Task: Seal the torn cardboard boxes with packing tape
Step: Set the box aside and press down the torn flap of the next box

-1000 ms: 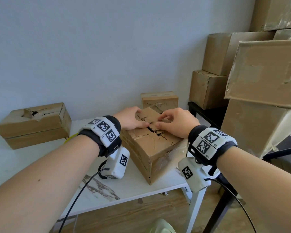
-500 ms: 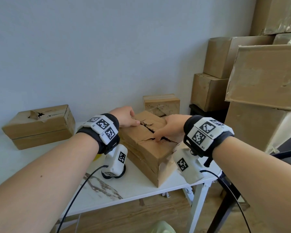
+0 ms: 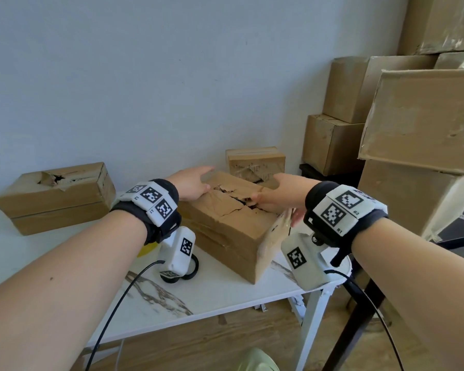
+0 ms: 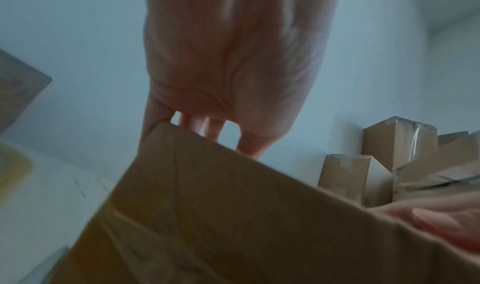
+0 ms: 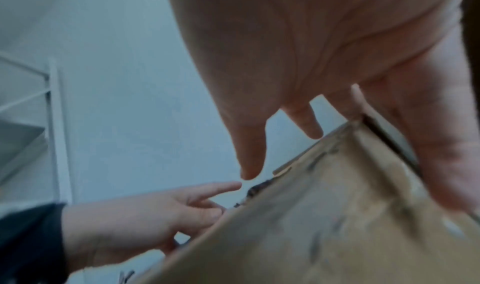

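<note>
Boxes sit all over this white tabletop (image 3: 225, 295). The big torn box (image 3: 231, 223) I work on lies near the right front corner, turned slantwise, with a dark crack (image 3: 236, 198) running across its top. A second torn box (image 3: 56, 196) waits by the left back edge, and a small box (image 3: 255, 164) stands at the back edge behind mine.

My left hand (image 3: 192, 182) lies flat on the far left side of the top, fingers straight and apart. My right hand (image 3: 279, 196) presses flat by the crack, thumb down the right side; it holds nothing either.

I think I should push both torn edges together until the crack shuts. I must press softly, so the weak card does not cave in. Something yellow (image 3: 148, 250) peeks out under my left wrist; I cannot tell if it is the tape.
</note>
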The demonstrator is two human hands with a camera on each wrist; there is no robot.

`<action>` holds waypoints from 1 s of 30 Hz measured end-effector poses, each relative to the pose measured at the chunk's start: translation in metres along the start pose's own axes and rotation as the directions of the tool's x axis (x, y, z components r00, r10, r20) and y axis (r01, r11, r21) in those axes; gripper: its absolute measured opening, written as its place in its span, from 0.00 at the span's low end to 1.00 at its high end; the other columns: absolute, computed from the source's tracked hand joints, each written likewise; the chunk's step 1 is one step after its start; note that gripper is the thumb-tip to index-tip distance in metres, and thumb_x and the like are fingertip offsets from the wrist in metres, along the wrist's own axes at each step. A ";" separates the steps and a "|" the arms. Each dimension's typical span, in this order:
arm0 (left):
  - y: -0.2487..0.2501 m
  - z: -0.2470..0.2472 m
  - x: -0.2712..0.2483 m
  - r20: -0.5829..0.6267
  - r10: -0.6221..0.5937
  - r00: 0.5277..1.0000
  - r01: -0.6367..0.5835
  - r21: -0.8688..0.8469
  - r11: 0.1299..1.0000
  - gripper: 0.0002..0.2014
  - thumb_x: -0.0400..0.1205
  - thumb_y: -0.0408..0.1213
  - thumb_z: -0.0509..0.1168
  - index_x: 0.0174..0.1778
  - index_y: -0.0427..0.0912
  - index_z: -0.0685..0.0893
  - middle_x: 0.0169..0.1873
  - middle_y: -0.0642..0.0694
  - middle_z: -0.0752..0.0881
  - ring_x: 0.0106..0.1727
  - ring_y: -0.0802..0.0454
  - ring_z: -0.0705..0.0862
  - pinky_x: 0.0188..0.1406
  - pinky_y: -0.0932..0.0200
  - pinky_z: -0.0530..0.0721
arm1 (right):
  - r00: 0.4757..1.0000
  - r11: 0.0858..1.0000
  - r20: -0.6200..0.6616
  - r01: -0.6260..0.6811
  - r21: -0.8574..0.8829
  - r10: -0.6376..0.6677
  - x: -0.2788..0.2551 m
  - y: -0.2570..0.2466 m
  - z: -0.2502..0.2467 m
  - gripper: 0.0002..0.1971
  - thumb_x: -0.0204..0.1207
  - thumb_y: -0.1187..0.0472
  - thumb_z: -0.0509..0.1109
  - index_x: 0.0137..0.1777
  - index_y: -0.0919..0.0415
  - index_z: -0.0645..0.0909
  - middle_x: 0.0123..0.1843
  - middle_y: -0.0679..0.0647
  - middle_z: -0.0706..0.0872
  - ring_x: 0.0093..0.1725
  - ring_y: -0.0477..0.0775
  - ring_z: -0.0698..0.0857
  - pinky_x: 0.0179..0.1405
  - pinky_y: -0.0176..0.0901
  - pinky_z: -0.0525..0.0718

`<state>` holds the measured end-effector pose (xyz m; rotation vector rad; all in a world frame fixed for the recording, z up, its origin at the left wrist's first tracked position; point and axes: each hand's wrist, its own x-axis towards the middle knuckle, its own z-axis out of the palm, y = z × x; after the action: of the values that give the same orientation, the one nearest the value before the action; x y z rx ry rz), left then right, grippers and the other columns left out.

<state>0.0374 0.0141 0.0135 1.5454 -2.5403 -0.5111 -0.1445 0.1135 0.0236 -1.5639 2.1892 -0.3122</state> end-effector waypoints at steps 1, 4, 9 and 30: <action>0.000 -0.001 -0.001 0.025 0.036 0.999 -0.036 0.001 0.999 0.26 0.87 0.38 0.55 0.82 0.54 0.58 0.79 0.43 0.67 0.74 0.45 0.71 0.71 0.56 0.69 | 0.999 0.998 -0.015 0.034 0.049 -0.033 0.001 0.001 -0.001 0.42 0.76 0.39 0.66 0.83 0.60 0.55 0.80 0.61 0.67 0.72 0.61 0.75 0.68 0.54 0.79; 0.003 -0.003 -0.005 0.092 0.131 0.987 -0.135 0.038 0.990 0.23 0.87 0.37 0.56 0.79 0.54 0.66 0.79 0.46 0.66 0.76 0.47 0.69 0.73 0.58 0.64 | 0.992 0.991 -0.014 0.123 0.049 -0.123 0.004 0.001 0.003 0.38 0.73 0.38 0.69 0.81 0.49 0.62 0.80 0.56 0.66 0.74 0.58 0.73 0.72 0.50 0.75; 0.000 -0.007 -0.005 0.084 0.128 0.988 -0.130 0.015 0.991 0.19 0.84 0.41 0.62 0.72 0.54 0.76 0.76 0.49 0.72 0.75 0.49 0.70 0.66 0.62 0.64 | 0.982 0.982 -0.065 0.180 0.054 -0.177 0.008 0.002 0.012 0.24 0.73 0.43 0.72 0.69 0.42 0.78 0.77 0.56 0.65 0.70 0.53 0.73 0.61 0.37 0.69; -0.021 -0.022 -0.031 -0.133 -0.045 0.990 0.024 -0.159 0.987 0.17 0.79 0.47 0.68 0.61 0.45 0.78 0.54 0.48 0.76 0.47 0.48 0.85 0.41 0.53 0.89 | 0.926 0.961 -0.314 0.255 0.111 -0.209 0.008 -0.031 0.007 0.18 0.76 0.64 0.66 0.64 0.50 0.83 0.62 0.47 0.84 0.59 0.51 0.82 0.52 0.35 0.76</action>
<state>0.0759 0.0281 0.0283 1.5158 -2.3163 -0.5743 -0.1170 0.0954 0.0287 -1.7892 2.1318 -0.8192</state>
